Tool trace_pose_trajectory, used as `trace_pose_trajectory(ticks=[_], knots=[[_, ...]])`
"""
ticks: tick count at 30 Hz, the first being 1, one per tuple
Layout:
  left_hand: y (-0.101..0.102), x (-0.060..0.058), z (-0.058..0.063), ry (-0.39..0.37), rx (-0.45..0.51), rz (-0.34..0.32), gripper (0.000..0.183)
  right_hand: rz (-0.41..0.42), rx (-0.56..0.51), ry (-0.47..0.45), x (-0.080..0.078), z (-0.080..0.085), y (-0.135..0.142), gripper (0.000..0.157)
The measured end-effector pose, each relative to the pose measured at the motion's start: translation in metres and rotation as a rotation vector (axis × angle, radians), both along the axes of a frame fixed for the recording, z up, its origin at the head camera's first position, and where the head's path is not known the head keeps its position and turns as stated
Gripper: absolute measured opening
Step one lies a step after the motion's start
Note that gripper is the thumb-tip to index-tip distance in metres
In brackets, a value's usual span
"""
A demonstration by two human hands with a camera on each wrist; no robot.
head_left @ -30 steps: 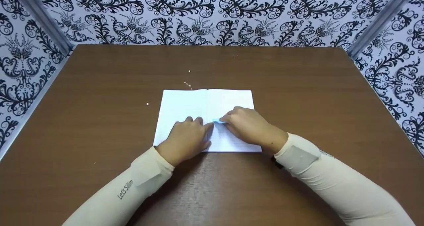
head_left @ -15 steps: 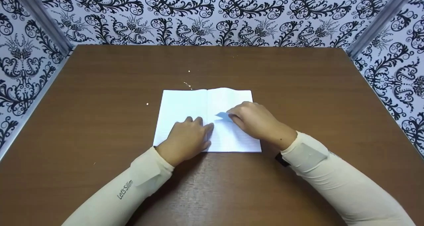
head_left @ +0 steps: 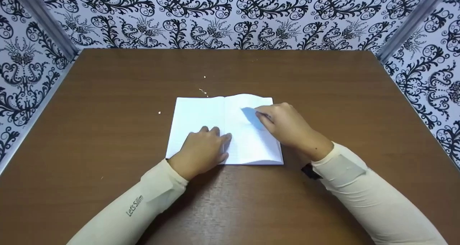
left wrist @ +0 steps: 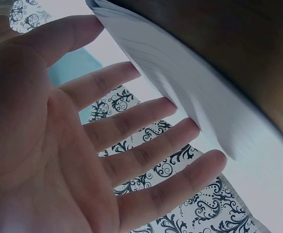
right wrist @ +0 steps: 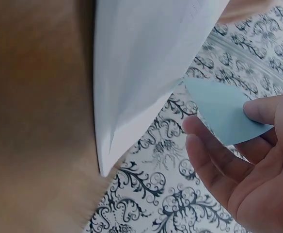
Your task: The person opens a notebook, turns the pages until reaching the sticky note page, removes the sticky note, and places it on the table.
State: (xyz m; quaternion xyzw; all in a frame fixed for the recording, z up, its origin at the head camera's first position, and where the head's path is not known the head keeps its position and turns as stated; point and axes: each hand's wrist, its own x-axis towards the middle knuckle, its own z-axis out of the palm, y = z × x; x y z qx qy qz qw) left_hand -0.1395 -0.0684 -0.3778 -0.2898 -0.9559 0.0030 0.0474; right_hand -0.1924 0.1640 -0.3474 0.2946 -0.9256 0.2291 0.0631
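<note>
An open notebook point(head_left: 197, 112) with white lined pages lies on the brown table. My left hand point(head_left: 199, 149) rests across its left page and centre fold, fingers spread and fairly straight; in the left wrist view the fingertips meet the paper. Over the right page, my right hand point(head_left: 287, 124) pinches a light blue sticky note point(right wrist: 221, 107) between thumb and fingers. The note stands up off the page, its far corner still against the paper in the right wrist view. Beneath it the right page bulges upward at its top and bottom edges.
Small white scraps point(head_left: 203, 91) lie on the table point(head_left: 118, 130) beyond and left of the notebook. Patterned black-and-white walls point(head_left: 215, 18) stand behind the table and at both sides, with grey corner strips.
The right hand has moved away from the fold, up and to the right, pulling the sticky note up so more of it shows. The right page has risen. The left hand stays in place.
</note>
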Motion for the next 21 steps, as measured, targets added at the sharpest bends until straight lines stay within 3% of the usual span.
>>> trace_pose_trajectory(ticks=[11,17,21], knots=[[-0.001,-0.001,-0.001,0.006,0.000,0.004,0.034,-0.053,-0.013,0.074,0.003,0.014,0.020,0.023],[0.000,0.000,-0.002,0.007,0.008,-0.002,0.033,-0.061,0.026,0.156,-0.001,0.009,0.042,0.021],[0.000,0.000,-0.002,0.003,0.011,-0.004,0.032,-0.094,0.063,0.152,-0.002,0.002,0.055,0.021]])
